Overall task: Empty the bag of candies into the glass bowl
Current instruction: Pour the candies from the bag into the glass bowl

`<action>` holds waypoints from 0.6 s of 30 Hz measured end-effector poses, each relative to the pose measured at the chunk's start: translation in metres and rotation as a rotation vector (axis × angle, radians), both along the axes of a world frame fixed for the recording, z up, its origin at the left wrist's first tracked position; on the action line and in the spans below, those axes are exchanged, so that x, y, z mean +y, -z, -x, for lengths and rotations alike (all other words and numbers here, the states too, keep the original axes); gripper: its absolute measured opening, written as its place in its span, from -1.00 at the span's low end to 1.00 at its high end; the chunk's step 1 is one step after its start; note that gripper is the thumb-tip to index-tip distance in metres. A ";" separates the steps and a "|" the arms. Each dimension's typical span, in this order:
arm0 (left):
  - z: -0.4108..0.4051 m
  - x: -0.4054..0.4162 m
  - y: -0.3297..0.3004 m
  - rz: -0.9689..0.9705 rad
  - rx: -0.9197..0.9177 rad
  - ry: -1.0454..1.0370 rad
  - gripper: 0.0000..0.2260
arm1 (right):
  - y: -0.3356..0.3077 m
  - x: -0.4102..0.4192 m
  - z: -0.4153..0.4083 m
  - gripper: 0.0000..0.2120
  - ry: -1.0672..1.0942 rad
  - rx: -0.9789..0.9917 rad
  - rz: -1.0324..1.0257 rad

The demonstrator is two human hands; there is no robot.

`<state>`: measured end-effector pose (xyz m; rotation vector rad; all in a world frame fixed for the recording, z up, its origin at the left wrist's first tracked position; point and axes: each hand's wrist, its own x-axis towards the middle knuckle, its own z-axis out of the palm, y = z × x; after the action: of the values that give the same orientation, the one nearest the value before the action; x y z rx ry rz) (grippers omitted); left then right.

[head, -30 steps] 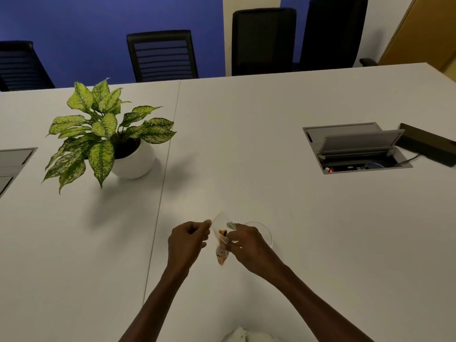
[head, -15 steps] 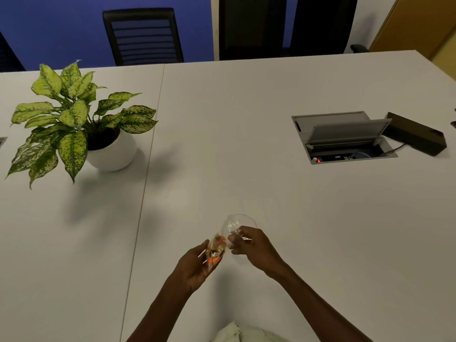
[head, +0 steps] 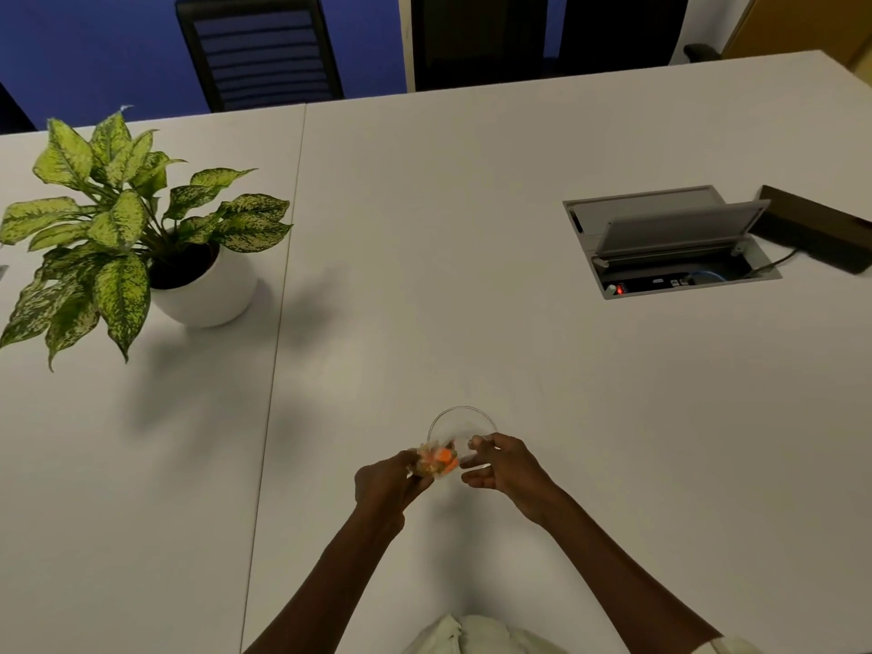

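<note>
A small clear bag of candies [head: 436,461], orange and pale pieces showing through, lies tipped sideways between my hands. My left hand [head: 384,483] grips its filled end from the left. My right hand [head: 502,467] pinches the bag's clear mouth end with thumb and forefinger over the near rim of the glass bowl [head: 463,420]. The bowl is small, round and transparent, and stands on the white table [head: 472,299] just beyond my hands. I cannot tell if any candy lies in the bowl.
A potted plant [head: 141,243] in a white pot stands far left. An open cable hatch [head: 670,240] is set in the table at right, with a dark box [head: 818,231] beside it. Black chairs [head: 259,49] line the far edge. A seam runs down the table.
My left hand has shifted to the bag's filled end and turned it from hanging to sideways. Both hands have moved the bag toward the bowl's rim. The view has tilted down.
</note>
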<state>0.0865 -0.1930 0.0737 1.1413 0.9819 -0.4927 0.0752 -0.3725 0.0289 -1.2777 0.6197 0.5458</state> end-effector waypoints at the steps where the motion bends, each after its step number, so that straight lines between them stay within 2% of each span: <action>1: -0.002 0.000 0.001 -0.036 -0.006 -0.010 -0.82 | 0.001 -0.001 -0.002 -0.79 -0.001 0.011 -0.004; 11: -0.019 0.001 0.002 -0.181 -0.110 0.026 -0.93 | 0.002 -0.001 -0.011 -0.70 -0.028 0.035 -0.007; 18: -0.027 -0.003 -0.010 -0.175 -0.184 0.113 -0.94 | 0.002 -0.008 -0.009 -0.69 0.014 0.051 -0.071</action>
<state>0.1134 -0.1958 0.0833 1.3793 0.8152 -0.3888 0.0842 -0.3802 0.0269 -1.1948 0.6453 0.5856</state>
